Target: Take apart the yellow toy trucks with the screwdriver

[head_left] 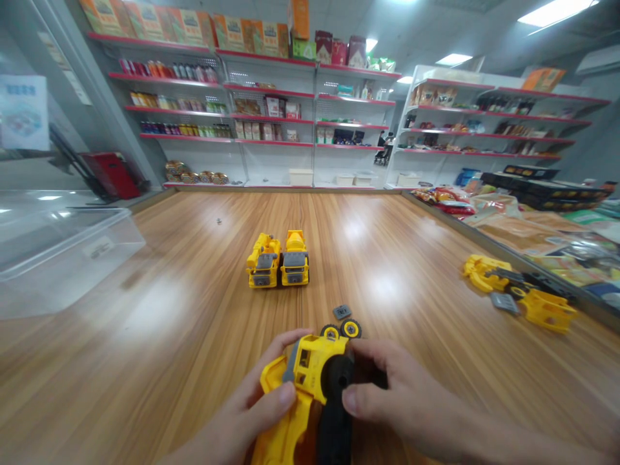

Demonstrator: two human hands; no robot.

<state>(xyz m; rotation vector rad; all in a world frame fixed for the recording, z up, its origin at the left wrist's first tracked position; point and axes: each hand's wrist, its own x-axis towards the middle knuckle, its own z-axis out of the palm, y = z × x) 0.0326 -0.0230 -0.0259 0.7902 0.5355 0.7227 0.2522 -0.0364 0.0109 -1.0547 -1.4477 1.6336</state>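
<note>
Shelves and a wooden table surround the toy truck gripped in my two hands

Red-edged shelves (271,116) stand beyond the far edge of the wooden table (194,349), well ahead of my grip. To the left of my hands sits a clear plastic bin (72,265), its walls see-through and a pale label stuck on one side. Far ahead, white bins (301,177) rest on the lowest shelf, too distant for me to make out their contents. Orange boxes (237,33) line the top, with rows of bottles (181,130) lower down. Off to the right, beyond the table's edge, black trays (547,187) are stacked near bagged goods (513,226).

The toy truck (312,365) is held low over the near side of the table, tilted. Its body is bright yellow, with square window openings and a grey piece at the front; a long black base (335,420) lies along it. My left hand (249,394) is closed around the yellow body, and my right hand (394,387) pinches the black base, thumb on the near side. I can't tell whether the two parts are fastened together.

Just beyond my fingers lie two wheels (351,329) with yellow hubs and a grey plate (341,312). Farther ahead, two yellow trucks (295,265) stand side by side. Well to my right are loose truck parts (547,310).
</note>
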